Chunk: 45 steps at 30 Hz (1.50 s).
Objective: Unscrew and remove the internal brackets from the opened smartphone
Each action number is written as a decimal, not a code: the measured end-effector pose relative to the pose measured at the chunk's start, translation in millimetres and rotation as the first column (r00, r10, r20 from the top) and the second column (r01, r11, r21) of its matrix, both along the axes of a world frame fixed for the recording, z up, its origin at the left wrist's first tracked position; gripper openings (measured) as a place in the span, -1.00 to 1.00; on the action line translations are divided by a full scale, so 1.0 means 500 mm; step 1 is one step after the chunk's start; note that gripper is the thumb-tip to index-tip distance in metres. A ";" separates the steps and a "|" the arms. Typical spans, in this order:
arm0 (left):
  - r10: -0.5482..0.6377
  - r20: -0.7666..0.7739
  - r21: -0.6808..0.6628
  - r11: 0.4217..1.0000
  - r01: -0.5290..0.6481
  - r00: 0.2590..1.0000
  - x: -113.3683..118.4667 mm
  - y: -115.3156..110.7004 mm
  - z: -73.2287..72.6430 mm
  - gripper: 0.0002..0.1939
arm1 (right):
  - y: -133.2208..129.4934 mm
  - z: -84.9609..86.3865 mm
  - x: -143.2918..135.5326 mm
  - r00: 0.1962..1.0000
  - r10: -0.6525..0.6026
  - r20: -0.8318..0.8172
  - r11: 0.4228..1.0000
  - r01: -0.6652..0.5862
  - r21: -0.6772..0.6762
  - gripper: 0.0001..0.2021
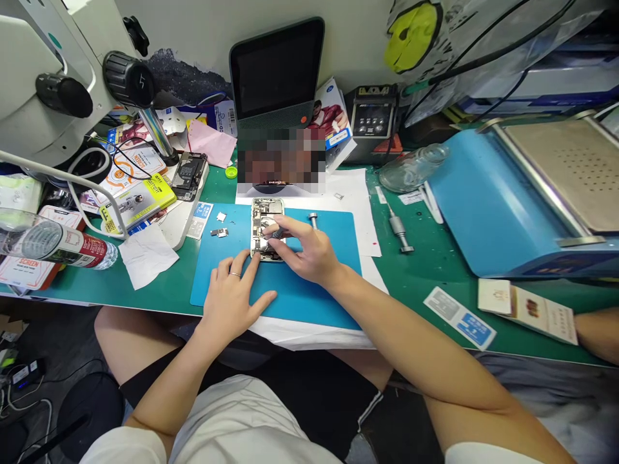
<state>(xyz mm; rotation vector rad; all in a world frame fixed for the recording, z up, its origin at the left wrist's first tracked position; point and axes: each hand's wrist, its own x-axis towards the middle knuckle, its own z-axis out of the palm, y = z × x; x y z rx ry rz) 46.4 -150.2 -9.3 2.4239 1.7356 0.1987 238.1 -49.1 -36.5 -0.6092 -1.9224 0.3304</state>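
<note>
An opened phone (258,212) lies upright on a blue mat (319,296), its inner parts exposed. My left hand (235,290) rests on the mat with its fingers spread, a fingertip touching the phone's lower left edge. Over the phone's right side, my right hand (304,248) pinches a small grey screwdriver (277,232) between thumb and fingers. Its tip is hidden. Small metal parts (220,232) lie on the mat left of the phone. A second screwdriver (313,220) stands behind my right hand.
Another screwdriver (398,227) and a glass jar (411,169) are at the right, beside a blue machine (483,212). A microscope stand (157,132), boxes, a second opened phone (190,175) and a bottle (62,245) crowd the left. Another person's arm (599,335) shows far right.
</note>
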 end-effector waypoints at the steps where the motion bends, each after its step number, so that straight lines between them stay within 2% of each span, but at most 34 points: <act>1: 0.000 0.002 -0.001 1.000 0.000 1.000 0.000 0.000 0.000 -0.25 | 0.000 0.000 0.000 1.000 -0.003 -0.003 1.000 0.003 -0.001 -0.36; 11: -0.001 0.003 0.000 1.000 0.001 1.000 0.000 0.000 -0.001 -0.24 | -0.002 0.002 0.000 1.000 -0.012 0.027 1.000 0.011 0.020 -0.35; 25: 0.001 0.008 0.009 1.000 -0.001 1.000 -0.001 0.000 -0.001 -0.25 | 0.003 0.028 0.005 0.997 0.004 0.071 0.991 -0.014 0.133 -0.40; 39: -0.003 0.008 0.005 1.000 0.003 1.000 -0.002 0.000 -0.002 -0.26 | 0.001 0.022 -0.001 0.994 0.112 -0.021 0.993 -0.112 -0.019 -0.46; 45: -0.004 0.004 0.008 1.000 0.004 1.000 -0.001 0.000 -0.002 -0.26 | 0.003 0.017 0.000 0.992 0.127 -0.021 0.992 -0.127 0.008 -0.45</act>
